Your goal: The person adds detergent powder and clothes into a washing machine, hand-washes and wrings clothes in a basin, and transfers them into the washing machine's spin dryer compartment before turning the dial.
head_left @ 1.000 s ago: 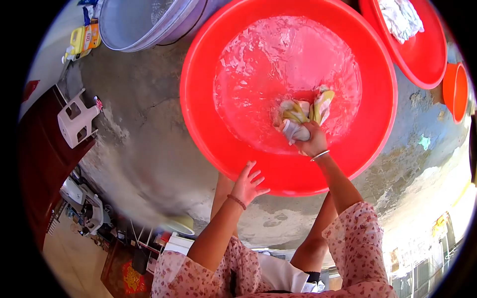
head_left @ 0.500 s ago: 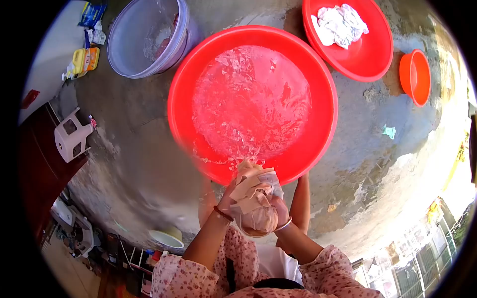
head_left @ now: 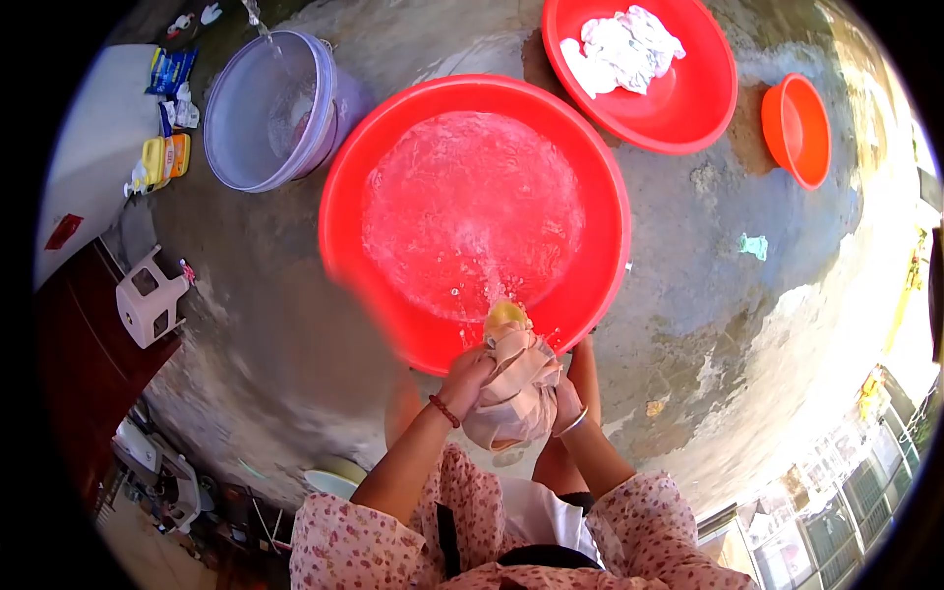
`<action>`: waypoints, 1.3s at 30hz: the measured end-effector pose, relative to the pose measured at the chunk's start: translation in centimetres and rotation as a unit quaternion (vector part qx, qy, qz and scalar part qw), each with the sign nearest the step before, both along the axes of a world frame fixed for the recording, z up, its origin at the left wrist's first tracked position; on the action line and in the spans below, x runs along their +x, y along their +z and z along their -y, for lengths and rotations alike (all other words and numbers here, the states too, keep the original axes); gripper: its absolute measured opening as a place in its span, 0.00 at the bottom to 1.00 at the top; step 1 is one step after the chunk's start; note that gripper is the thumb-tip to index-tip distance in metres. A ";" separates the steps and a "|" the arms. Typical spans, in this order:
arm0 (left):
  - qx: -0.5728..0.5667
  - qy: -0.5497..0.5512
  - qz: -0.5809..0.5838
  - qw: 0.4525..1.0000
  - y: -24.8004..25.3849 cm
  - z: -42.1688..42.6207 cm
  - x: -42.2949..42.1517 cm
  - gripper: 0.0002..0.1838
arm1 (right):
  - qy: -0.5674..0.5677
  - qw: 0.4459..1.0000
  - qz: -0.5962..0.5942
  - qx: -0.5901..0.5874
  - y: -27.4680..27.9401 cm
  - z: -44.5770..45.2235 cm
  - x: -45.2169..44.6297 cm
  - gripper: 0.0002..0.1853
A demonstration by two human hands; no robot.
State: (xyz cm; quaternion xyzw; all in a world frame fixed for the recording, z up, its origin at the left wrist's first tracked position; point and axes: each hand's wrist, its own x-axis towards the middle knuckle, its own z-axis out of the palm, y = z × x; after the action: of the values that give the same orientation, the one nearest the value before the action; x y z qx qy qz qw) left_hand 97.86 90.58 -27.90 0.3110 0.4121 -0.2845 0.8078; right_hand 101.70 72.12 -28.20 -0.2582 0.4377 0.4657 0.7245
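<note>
- Far left, a white stool [head_left: 151, 298] stood beside the concrete floor [head_left: 261, 295]; a broad stretch of that floor ran toward the large red basin [head_left: 604, 211], leaving room on the left.
- Next, a lavender bucket [head_left: 234, 116] caught a thin stream [head_left: 257, 18], its side just beside the basin's far-left rim — a tight gap.
- The left hand [head_left: 465, 380], bare and spread a second earlier, had closed around one side of a wet cloth [head_left: 515, 385].
- The wet cloth had come up out of the water [head_left: 462, 211] and was bunched between both hands at the basin's near rim; whether it touched that rim, I could not tell. Its yellowish end pointed inward and shed drops — probably water being pressed out.
- The right hand [head_left: 568, 405], earlier holding it alone, gripped the opposite side, near the right leg [head_left: 583, 371].
- Rightward, a smaller red basin [head_left: 694, 96] held white laundry [head_left: 626, 51]; past it stood an orange basin [head_left: 808, 130], with floor between for reaching.
</note>
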 end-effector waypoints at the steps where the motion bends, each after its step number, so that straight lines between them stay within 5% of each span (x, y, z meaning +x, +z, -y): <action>1: -0.031 0.041 -0.014 0.999 0.6 0.8 1.6 0.19 | -0.035 0.996 -0.053 0.066 0.5 0.1 0.9 0.28; 2: -0.062 0.082 -0.028 0.994 1.0 1.6 2.9 0.19 | -0.050 0.996 -0.025 0.071 1.1 0.4 2.0 0.27; 6: 0.275 -0.097 0.190 0.938 3.6 2.1 10.0 0.25 | -0.113 0.990 0.036 0.072 0.7 1.4 6.9 0.33; 10: 0.117 0.160 0.132 0.971 8.1 1.7 15.7 0.30 | -0.156 0.964 0.196 0.085 2.8 1.6 17.0 0.31; 12: 0.180 0.179 0.167 0.953 8.4 1.6 16.3 0.31 | -0.228 0.945 0.195 0.134 1.7 3.6 22.4 0.30; 14: 0.304 0.142 0.097 0.937 7.4 1.5 13.9 0.28 | -0.292 0.917 0.174 0.210 2.6 4.2 28.9 0.29; 16: 0.344 0.131 -0.034 0.929 6.0 1.8 9.4 0.24 | -0.167 0.935 0.310 0.033 4.1 3.6 35.0 0.35; 18: 0.386 0.077 -0.122 0.911 3.3 1.0 0.5 0.20 | -0.096 0.938 0.312 0.120 2.7 3.9 38.8 0.45; 19: 0.394 0.066 -0.194 0.896 2.9 1.4 -3.6 0.18 | -0.076 0.971 0.228 0.011 -0.1 4.8 40.5 0.54; 22: 0.431 0.062 -0.340 0.833 3.0 4.2 -16.1 0.14 | 0.079 0.956 0.198 -0.202 -9.0 7.6 42.4 0.46; 23: 0.533 -0.136 -0.315 0.774 1.9 5.0 -24.0 0.13 | 0.145 0.940 0.194 -0.239 -11.2 8.3 42.3 0.45; 25: 0.610 -0.380 -0.206 0.664 6.9 7.2 -25.1 0.12 | 0.138 0.946 0.169 -0.242 -14.7 8.8 41.7 0.45; 27: 0.553 -0.430 -0.234 0.674 10.1 9.1 -27.4 0.11 | 0.140 0.946 0.146 -0.254 -17.6 8.5 41.2 0.45; 28: 0.518 -0.357 -0.276 0.727 11.7 9.9 -27.8 0.10 | 0.145 0.943 0.137 -0.266 -18.7 8.0 41.0 0.45; 32: 0.488 -0.345 -0.356 0.718 17.8 14.5 -33.5 0.06 | 0.105 0.936 0.149 -0.301 -21.8 5.9 41.1 0.46; 33: 0.510 -0.391 -0.288 0.710 19.3 15.8 -37.4 0.07 | 0.058 0.940 0.142 -0.306 -22.6 5.5 41.5 0.43; 34: 0.328 -0.236 -0.386 0.829 20.9 17.2 -43.5 0.26 | 0.027 0.947 0.160 -0.279 -23.2 5.5 41.9 0.42; 36: 0.367 -0.278 -0.419 0.783 23.2 18.6 -41.9 0.22 | -0.037 0.954 0.193 -0.225 -24.1 5.7 42.4 0.39; 39: 0.357 -0.259 -0.438 0.784 24.3 19.4 -40.8 0.16 | -0.128 0.944 0.207 -0.221 -23.1 5.2 42.2 0.29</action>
State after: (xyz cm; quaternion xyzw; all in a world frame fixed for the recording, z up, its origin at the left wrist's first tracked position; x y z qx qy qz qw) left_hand 57.03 71.21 -3.59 0.5143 0.6971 -0.4215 0.2678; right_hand 143.89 66.92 -51.29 -0.4446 0.3993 0.1961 0.7775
